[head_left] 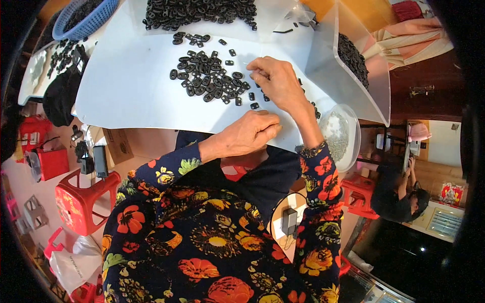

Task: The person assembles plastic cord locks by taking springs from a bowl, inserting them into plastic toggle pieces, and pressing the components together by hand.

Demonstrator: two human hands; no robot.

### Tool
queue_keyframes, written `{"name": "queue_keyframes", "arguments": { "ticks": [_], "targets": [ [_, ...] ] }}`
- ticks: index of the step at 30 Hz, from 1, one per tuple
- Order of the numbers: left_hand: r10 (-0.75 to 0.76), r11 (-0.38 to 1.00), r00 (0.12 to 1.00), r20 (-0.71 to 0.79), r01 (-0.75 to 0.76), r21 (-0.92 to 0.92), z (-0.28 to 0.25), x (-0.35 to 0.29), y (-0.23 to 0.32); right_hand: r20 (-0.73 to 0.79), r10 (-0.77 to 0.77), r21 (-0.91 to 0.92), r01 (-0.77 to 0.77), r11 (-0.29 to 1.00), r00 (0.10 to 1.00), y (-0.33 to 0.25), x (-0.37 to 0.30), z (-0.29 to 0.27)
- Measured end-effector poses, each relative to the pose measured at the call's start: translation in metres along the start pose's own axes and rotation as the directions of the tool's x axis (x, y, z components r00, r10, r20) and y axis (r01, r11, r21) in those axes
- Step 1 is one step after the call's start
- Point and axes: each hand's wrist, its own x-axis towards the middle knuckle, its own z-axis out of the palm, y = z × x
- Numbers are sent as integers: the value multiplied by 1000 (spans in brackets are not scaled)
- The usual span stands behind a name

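Note:
A loose pile of small black oval plastic pieces with holes (pixel 204 76) lies on the white table before me. Just right of that pile, my right hand (pixel 278 83) is above the tabletop, thumb and forefinger drawn together; anything between them is too small to make out. My left hand (pixel 247 132) is at the table's near edge, its fingers curled closed with the thumb against them, and whatever they hold is hidden. Several small black rectangular pieces (pixel 254 106) lie between the two hands. Close to my right wrist stands a clear round tub of tiny silvery metal parts (pixel 335 136).
A large heap of black pieces (pixel 199 14) covers the far side. At right stands a translucent bin (pixel 328 65) holding more black parts. A blue basket (pixel 87 22) is at far left. Red stools (pixel 83 202) stand on the floor. Another person (pixel 399 197) is at the right.

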Motion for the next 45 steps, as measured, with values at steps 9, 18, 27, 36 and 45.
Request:
{"name": "queue_keyframes", "arguments": {
  "ticks": [9, 18, 27, 36, 45],
  "targets": [
    [-41, 999, 999, 28, 41, -7, -2, -3, 10, 186, 127, -22, -125, 992, 974, -6, -2, -13],
    [-170, 983, 985, -5, 170, -65, -3, -2, 15, 63, 120, 31, -122, 992, 991, -5, -17, -13],
    [-391, 754, 915, -98, 258, -604, -8, 2, 1, 171, 306, 471, -351, 809, 936, -10, -57, -42],
    [-436, 345, 898, 62, 230, -910, 2, 12, -1, -135, 91, 355, -38, 934, 987, -17, -89, -39],
    [-353, 836, 909, -222, 199, -512, 15, 15, 4, -164, 409, 557, -258, 789, 898, -8, -109, -31]
  ]
}}
